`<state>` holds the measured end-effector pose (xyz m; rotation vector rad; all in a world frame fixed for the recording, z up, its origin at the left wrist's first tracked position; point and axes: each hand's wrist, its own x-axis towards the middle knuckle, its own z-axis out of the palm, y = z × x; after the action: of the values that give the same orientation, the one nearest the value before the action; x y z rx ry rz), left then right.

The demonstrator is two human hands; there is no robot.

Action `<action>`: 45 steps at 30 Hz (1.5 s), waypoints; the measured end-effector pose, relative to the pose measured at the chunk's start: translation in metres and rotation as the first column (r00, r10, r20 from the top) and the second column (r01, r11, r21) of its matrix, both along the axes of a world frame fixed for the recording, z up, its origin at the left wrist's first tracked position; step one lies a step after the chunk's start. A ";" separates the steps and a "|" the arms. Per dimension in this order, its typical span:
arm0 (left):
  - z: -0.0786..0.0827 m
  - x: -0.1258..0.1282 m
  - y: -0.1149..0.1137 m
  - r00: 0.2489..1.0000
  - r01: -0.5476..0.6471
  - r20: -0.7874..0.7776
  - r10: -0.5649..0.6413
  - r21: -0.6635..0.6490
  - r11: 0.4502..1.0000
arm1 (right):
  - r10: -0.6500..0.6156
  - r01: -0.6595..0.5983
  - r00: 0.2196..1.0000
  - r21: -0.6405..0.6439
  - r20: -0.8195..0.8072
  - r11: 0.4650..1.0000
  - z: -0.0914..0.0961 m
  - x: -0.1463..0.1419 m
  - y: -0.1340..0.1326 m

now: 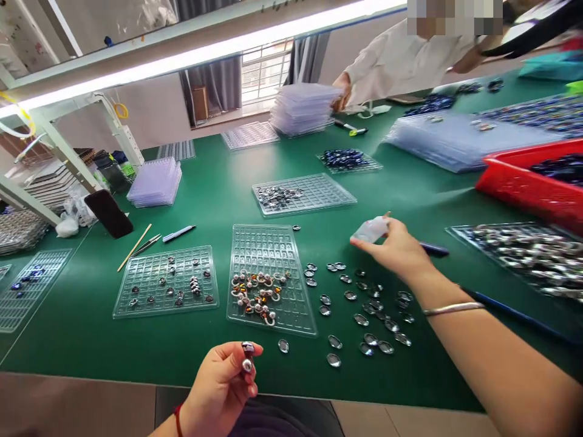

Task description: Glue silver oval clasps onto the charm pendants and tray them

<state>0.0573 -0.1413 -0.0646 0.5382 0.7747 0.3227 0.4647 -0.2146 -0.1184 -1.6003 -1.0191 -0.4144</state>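
We hold a small metal charm [248, 356] pinched between thumb and fingertips of our left hand [223, 385], the fingers curled in around it, low at the near edge of the green table [218, 188]. Our right hand [396, 249] reaches out over the mat, loosely closed on a small clear bottle [371, 229] gripped at the fingertips; a silver bangle [453, 308] sits on that wrist.

Just below and to the left of the right hand lie scattered oval metal settings [364, 306], loose on the mat. Just beyond the left hand stands a clear grid tray [268, 243] with a cluster of amber and silver pieces; left of it, another grid tray [150, 291] holds a few dark bits. Farther out from the right hand rests a third tray of small parts [303, 194]. To that hand's right are a red crate [523, 182] and a tray heaped with metal pieces [528, 252].

Across the table a person in a white sleeve [392, 64] touches a stack of clear trays [303, 109]. A strip light [204, 51] runs overhead, and a barred window [264, 73] with grey curtains shows behind.
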 end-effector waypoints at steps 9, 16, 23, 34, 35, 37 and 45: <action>-0.002 -0.005 -0.004 0.999 0.006 -0.039 -0.005 0.021 1.000 | 0.353 -0.414 0.833 -0.058 -0.425 0.908 0.022 -0.130 -0.033; 0.000 -0.005 -0.007 0.989 -0.047 -0.143 0.047 0.000 0.999 | 0.285 -0.432 0.347 0.118 -0.894 0.894 0.021 -0.276 -0.058; 0.001 -0.002 -0.007 0.981 -0.063 -0.188 0.058 -0.022 0.998 | 0.237 -0.212 0.353 0.169 -0.905 0.962 0.004 -0.285 -0.057; 0.003 0.001 -0.010 0.972 0.002 -0.236 0.005 0.029 1.000 | 0.329 -0.218 0.545 0.249 -0.772 0.944 -0.009 -0.288 -0.058; 0.003 0.001 -0.010 0.971 0.002 -0.237 0.005 0.030 1.000 | 0.330 -0.217 0.540 0.250 -0.774 0.944 -0.008 -0.288 -0.058; 0.004 0.001 -0.010 0.972 0.001 -0.235 0.006 0.029 1.000 | 0.333 -0.218 0.536 0.253 -0.776 0.942 -0.006 -0.288 -0.057; 0.004 0.002 -0.010 0.972 0.002 -0.233 0.004 0.025 1.000 | 0.338 -0.236 0.523 0.248 -0.782 0.939 -0.001 -0.286 -0.058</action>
<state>0.0590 -0.1516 -0.0608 0.6060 0.9997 0.2728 0.1791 -0.2722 -0.1196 -1.2432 -0.4795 0.4978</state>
